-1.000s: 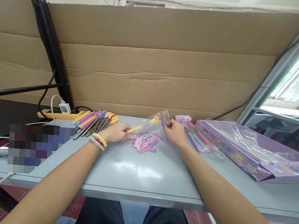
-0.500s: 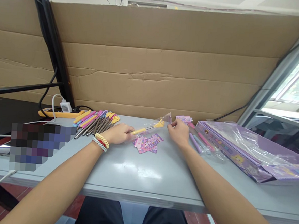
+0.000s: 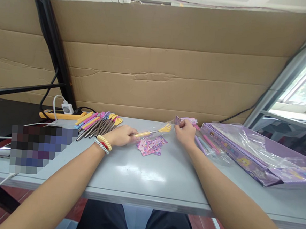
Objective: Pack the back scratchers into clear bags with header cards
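Scratcher [image 3: 153,131] in clear wrap [image 3: 169,123], by the loose cards [image 3: 152,147] mid-desk [image 3: 147,189]: left hand [image 3: 122,135] clamped round its handle end, likely steadying it; right hand [image 3: 185,132] pinching a small card [image 3: 177,120] just past the head [image 3: 165,128], seemingly for control. Long axis runs crosswise, head pointing right, slightly away.

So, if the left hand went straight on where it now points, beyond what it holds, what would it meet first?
Past the bagged yellow stick it holds, the left hand would probably meet the small card in the right hand first; depth is unclear.
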`<control>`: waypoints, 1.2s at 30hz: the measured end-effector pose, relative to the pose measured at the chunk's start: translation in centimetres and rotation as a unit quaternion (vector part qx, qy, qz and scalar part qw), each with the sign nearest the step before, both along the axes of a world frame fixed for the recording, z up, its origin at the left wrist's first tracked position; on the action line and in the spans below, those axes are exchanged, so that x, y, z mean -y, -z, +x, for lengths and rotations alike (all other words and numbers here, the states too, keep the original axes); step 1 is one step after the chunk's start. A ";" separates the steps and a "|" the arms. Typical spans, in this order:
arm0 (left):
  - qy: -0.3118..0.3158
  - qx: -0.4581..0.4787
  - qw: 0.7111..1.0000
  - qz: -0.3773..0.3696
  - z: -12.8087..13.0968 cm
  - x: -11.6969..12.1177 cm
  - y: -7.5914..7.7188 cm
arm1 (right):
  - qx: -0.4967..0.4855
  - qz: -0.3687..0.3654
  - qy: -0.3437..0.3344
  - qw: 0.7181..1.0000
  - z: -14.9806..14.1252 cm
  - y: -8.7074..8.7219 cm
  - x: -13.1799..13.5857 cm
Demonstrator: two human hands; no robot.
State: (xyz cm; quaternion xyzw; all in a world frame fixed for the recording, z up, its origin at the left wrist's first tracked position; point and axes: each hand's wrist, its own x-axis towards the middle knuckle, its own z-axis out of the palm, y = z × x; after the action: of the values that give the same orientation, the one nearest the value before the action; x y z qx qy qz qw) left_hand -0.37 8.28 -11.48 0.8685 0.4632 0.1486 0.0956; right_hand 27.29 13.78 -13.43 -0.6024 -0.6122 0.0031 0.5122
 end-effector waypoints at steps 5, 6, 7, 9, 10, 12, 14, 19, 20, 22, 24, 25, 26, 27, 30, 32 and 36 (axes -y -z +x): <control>-0.028 -0.019 0.999 0.018 -0.3 -0.4 0.0 | -0.028 -0.015 0.021 0.999 0.8 -0.3 -0.6; -0.037 -0.023 0.999 0.018 -0.4 -0.4 0.0 | -0.042 -0.020 0.018 0.999 0.9 -0.2 -0.8; -0.045 -0.025 0.999 0.018 -0.4 -0.5 0.0 | -0.055 -0.025 0.013 0.998 1.0 -0.2 -0.9; -0.055 -0.029 0.998 0.019 -0.5 -0.5 0.0 | -0.081 -0.031 -0.002 0.996 1.1 -0.1 -1.2; -0.057 -0.032 0.998 0.020 -0.5 -0.5 0.0 | -0.093 -0.033 -0.012 0.995 1.1 -0.1 -1.2; -0.059 -0.039 0.997 0.022 -0.5 -0.5 0.0 | -0.108 -0.035 -0.030 0.993 1.0 0.0 -1.1; -0.061 -0.045 0.997 0.024 -0.5 -0.5 0.1 | -0.105 -0.040 -0.037 0.993 0.9 -0.1 -0.8; -0.057 -0.049 0.997 0.024 -0.4 -0.4 0.1 | -0.049 -0.051 -0.022 0.997 0.9 -0.4 -0.3; -0.055 -0.049 0.997 0.024 -0.4 -0.4 0.0 | -0.030 -0.053 -0.021 0.998 0.9 -0.4 -0.3; -0.054 -0.051 0.997 0.024 -0.3 -0.4 0.0 | 0.003 -0.054 -0.021 0.998 1.0 -0.3 -0.5; -0.053 -0.055 0.997 0.027 -0.3 -0.4 0.1 | 0.022 -0.050 -0.017 0.998 1.0 -0.1 -0.7; -0.052 -0.056 0.997 0.029 -0.3 -0.5 0.1 | 0.027 -0.047 -0.014 0.998 1.0 0.0 -0.8; -0.051 -0.058 0.996 0.032 -0.3 -0.5 0.1 | 0.032 -0.043 -0.011 0.998 1.1 0.1 -0.9; -0.052 -0.060 0.996 0.033 -0.3 -0.5 0.1 | 0.039 -0.041 -0.009 0.998 1.1 0.1 -1.0; -0.056 -0.064 0.996 0.033 -0.3 -0.5 0.1 | 0.057 -0.043 -0.003 0.997 1.2 0.2 -1.1; -0.057 -0.064 0.996 0.030 -0.3 -0.5 0.0 | 0.063 -0.050 -0.003 0.997 1.2 0.1 -1.1; -0.060 -0.057 0.996 0.020 -0.2 -0.4 -0.1 | 0.070 -0.049 0.003 0.996 1.3 0.2 -1.2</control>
State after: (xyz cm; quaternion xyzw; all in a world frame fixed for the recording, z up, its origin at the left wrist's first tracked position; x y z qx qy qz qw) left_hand -0.60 8.71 -11.42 0.8477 0.5165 0.1137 0.0423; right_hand 28.61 15.00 -13.60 -0.6274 -0.6441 -0.0106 0.4375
